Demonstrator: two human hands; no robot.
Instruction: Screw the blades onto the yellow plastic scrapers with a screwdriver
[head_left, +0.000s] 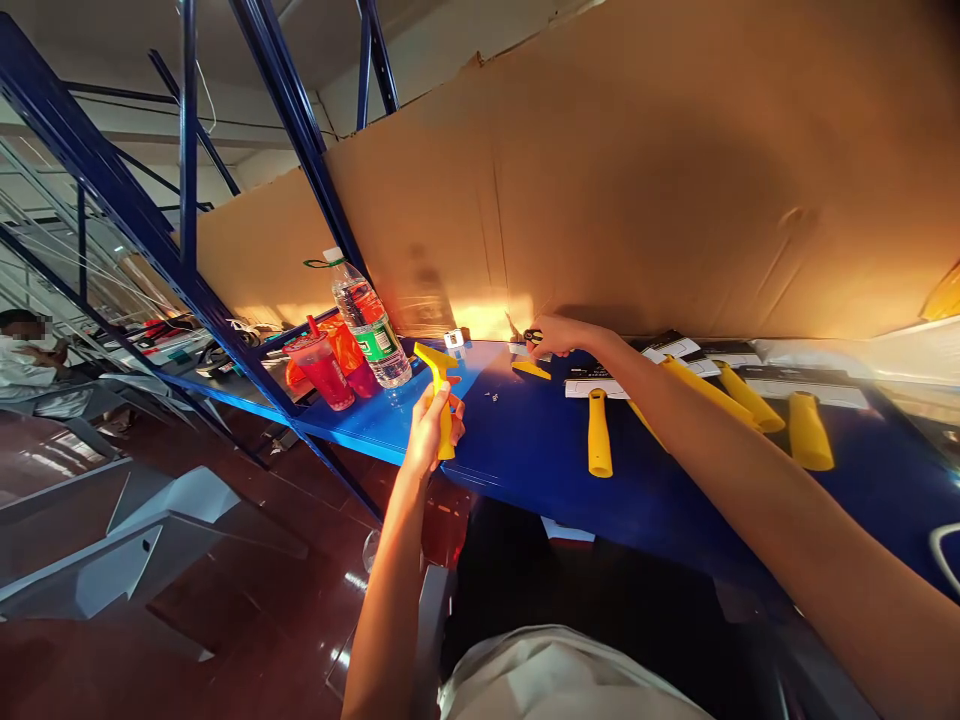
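Observation:
In the head view my left hand [426,432] is wrapped around the grip of a yellow T-shaped scraper handle [445,425], held upright over the front edge of the blue table. Its wider head points up, and no blade shows on it. Farther off, near the cardboard, my right hand [559,336] is closed on a small tool with a black-and-yellow handle [533,337] and a thin pointed metal end; its exact kind is unclear. Just below that hand lies a yellow piece [531,369] on the table. Tiny bits [493,397] are scattered between my hands.
Several yellow-handled tools with black-and-white card sleeves, one with its handle [599,440] toward me, lie right. A water bottle [375,335], a red cup [321,370] and a small white object [454,339] stand left. Cardboard [637,180] walls the back. A person [34,365] sits far left.

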